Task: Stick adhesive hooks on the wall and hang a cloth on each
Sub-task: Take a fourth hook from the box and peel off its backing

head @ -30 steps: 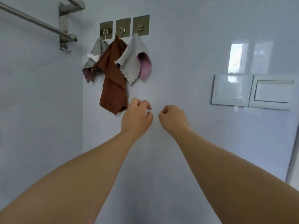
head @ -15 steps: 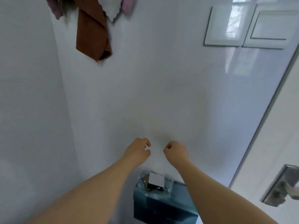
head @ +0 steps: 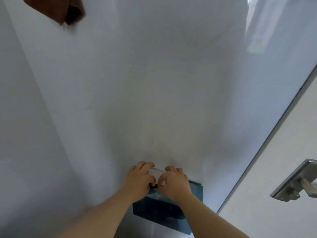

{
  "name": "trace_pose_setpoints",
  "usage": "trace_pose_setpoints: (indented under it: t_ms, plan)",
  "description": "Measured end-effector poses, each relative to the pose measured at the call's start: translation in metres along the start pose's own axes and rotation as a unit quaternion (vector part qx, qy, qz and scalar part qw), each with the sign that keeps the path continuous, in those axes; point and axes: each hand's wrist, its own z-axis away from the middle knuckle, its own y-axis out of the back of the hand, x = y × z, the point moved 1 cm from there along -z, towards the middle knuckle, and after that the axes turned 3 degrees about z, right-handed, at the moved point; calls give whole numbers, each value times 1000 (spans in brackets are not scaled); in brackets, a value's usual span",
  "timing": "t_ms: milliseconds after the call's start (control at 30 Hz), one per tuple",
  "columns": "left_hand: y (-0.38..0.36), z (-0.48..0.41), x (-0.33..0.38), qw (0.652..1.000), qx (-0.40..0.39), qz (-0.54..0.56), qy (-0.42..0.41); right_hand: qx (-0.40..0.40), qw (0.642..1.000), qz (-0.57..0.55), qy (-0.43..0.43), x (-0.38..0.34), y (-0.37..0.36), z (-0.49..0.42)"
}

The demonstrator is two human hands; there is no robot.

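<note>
Blue box [head: 154, 211] — left hand [head: 139, 180] and right hand [head: 173, 183] grip clear packet [head: 157, 171] above.

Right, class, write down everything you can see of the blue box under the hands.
The blue box is dark teal, mottled and rectangular, set low against the white wall. Its front face and right top corner show. The left hand and right hand, both gripping a clear packet, lie over its top and hide most of it.

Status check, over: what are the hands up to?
Left hand, right hand both grip clear packet on blue box. Brown cloth hangs above. Nothing blocking.
</note>
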Motion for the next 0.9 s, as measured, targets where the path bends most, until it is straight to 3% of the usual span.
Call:
trace_pose_setpoints:
  t_ms: [133,367,600,733,900]
  plan:
    - [-15,-8,-10,997,75,-21,10,30,999,36,-19,8,-8,-7]
    - [-16,-18,-7,996,81,-15,21,58,997,-12,-42,16,-14,-17]
    - [-9,-24,-8,990,135,28,14,78,996,-28,-35,14,-17,-19]
    - [6,-27,-12,981,178,78,17,113,993,-45,-14,10,-10,-19]
    - [32,-25,-18,972,134,190,19,150,987,-61,2,2,5,-16]
